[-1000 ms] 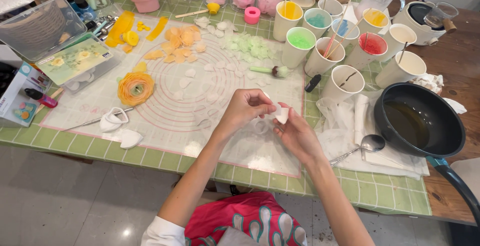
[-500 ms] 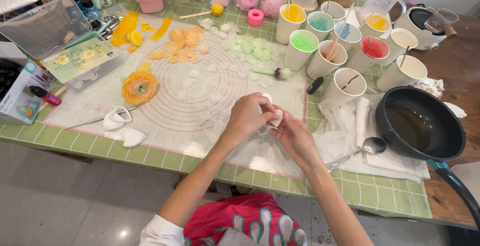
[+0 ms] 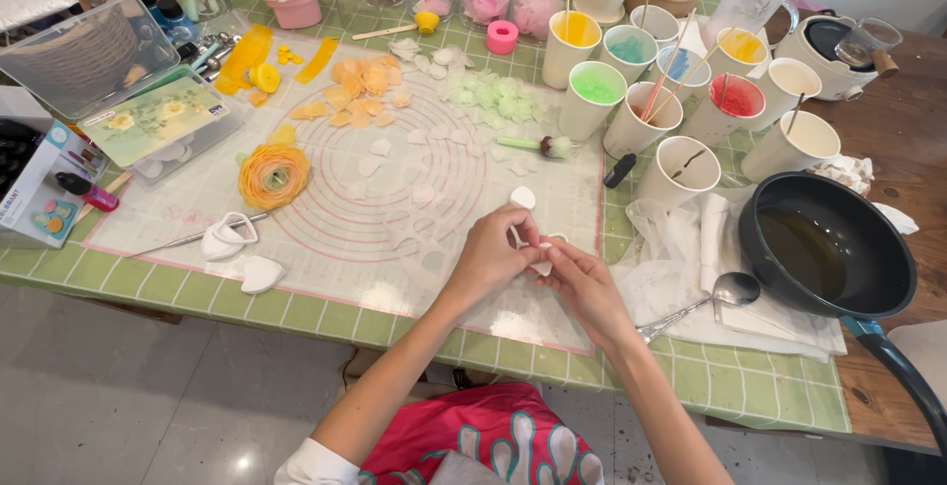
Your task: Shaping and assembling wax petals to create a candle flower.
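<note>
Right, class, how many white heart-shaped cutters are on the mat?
2. One heart-shaped cutter lies by the metal tool at the mat's front left; the other lies nearer. Others may be hidden.

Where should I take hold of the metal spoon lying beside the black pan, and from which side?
Take the spoon by its handle, the thin end that points down and left toward the near table edge, coming from that near side. The bowl end lies close against the black pan, so there is little room there. It rests flat on the white paper towels, beside the right hand.
</note>
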